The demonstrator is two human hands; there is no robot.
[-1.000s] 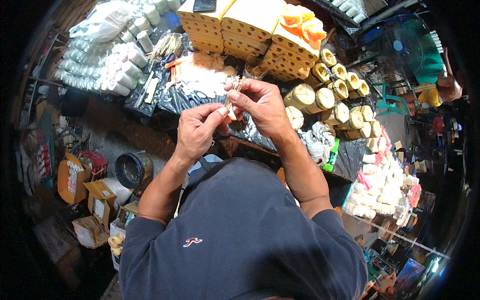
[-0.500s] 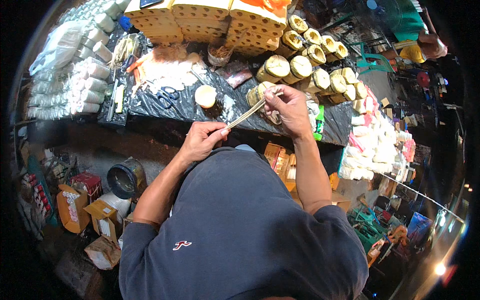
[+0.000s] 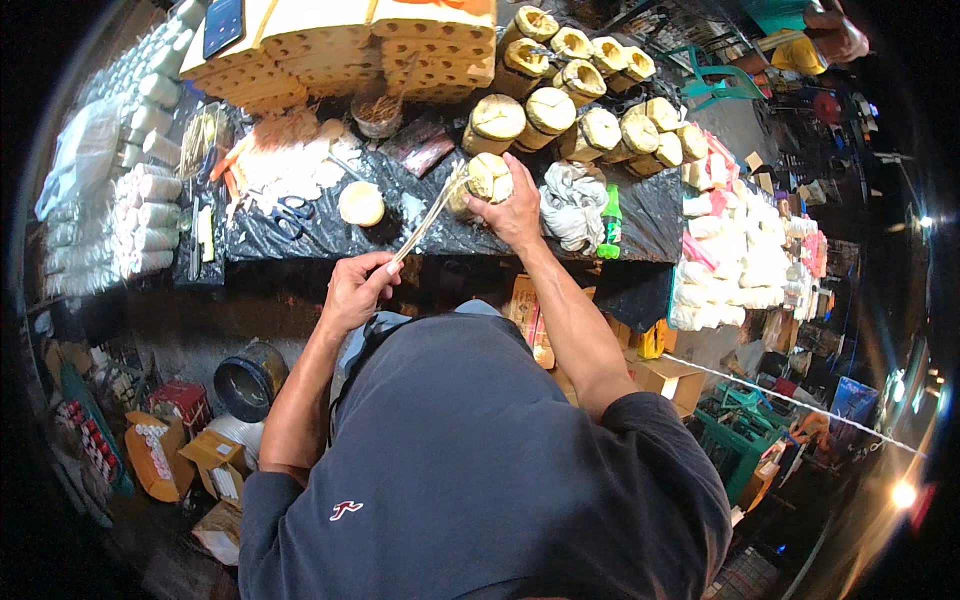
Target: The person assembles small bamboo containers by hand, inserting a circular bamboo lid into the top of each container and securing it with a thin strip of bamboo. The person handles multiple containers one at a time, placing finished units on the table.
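Note:
In my left hand (image 3: 358, 290), closed between thumb and fingers, is one end of a small bundle of thin cream strings (image 3: 428, 222). The bundle slants up to the right, its loose far end reaching a cream, split-topped cylindrical block (image 3: 487, 180) at the table's near side. My right hand (image 3: 515, 207) is wrapped round the right side of this block, thumb toward me. Behind it stand several similar yellowish cylinders (image 3: 548, 108) with dark bands, some with hollow tops. To the left of the strings sits a round cream piece (image 3: 361, 204).
The table (image 3: 300, 243) is covered with black plastic. On it are blue-handled scissors (image 3: 292, 217), a crumpled grey cloth (image 3: 574, 207), a green bottle (image 3: 610, 222) and a cup of brown bits (image 3: 377, 115). Stacked yellow perforated blocks (image 3: 437, 58) stand at the back, with a phone (image 3: 223, 27) on top.
My right hand has let go of the strings' upper end and moved down onto the split-topped block. The left hand still holds the strings. The view has shifted, showing the table further left.

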